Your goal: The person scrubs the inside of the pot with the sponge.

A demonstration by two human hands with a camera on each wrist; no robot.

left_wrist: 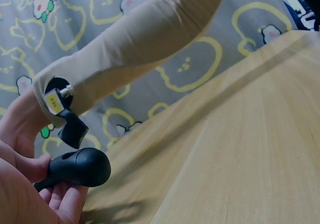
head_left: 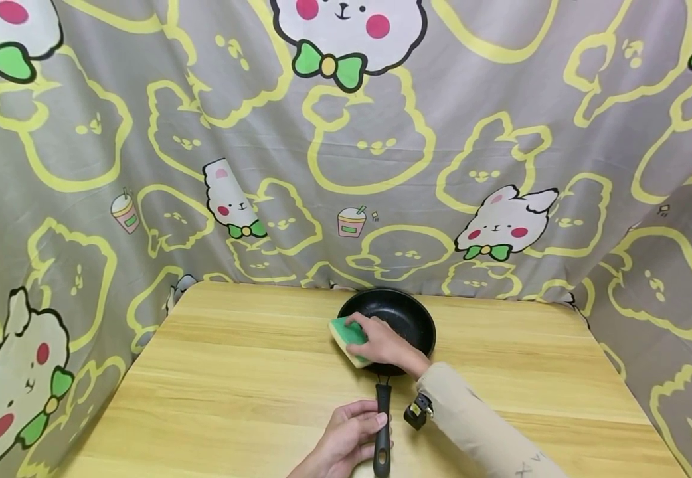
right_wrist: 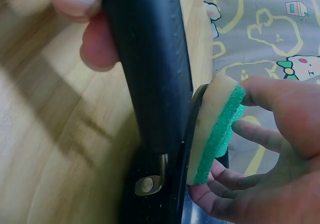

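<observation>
Right hand [head_left: 386,342] pinches green-and-cream sponge [head_left: 348,334] between thumb and fingers, green side toward palm, cream side against left rim of black frying pan [head_left: 402,311]. Left hand [head_left: 346,435] grips pan handle [head_left: 384,425], thumb on top, fingers under. Pan sits beyond left hand, near far edge of tabletop [head_left: 232,372]; sponge ahead of left hand.

At eight o'clock, the left hand [left_wrist: 22,196] grips a smooth, round-ended black handle [left_wrist: 87,167] between thumb and fingers [left_wrist: 74,200], its tip facing three o'clock. A beige fabric sleeve [left_wrist: 135,41] slants from one to nine o'clock, wearing a black wrist device [left_wrist: 73,130] with a yellow label [left_wrist: 53,101]. Pale wood-grain worktop [left_wrist: 240,134] spans three to six; yellow-patterned grey curtain [left_wrist: 95,21] hangs at eleven.
</observation>
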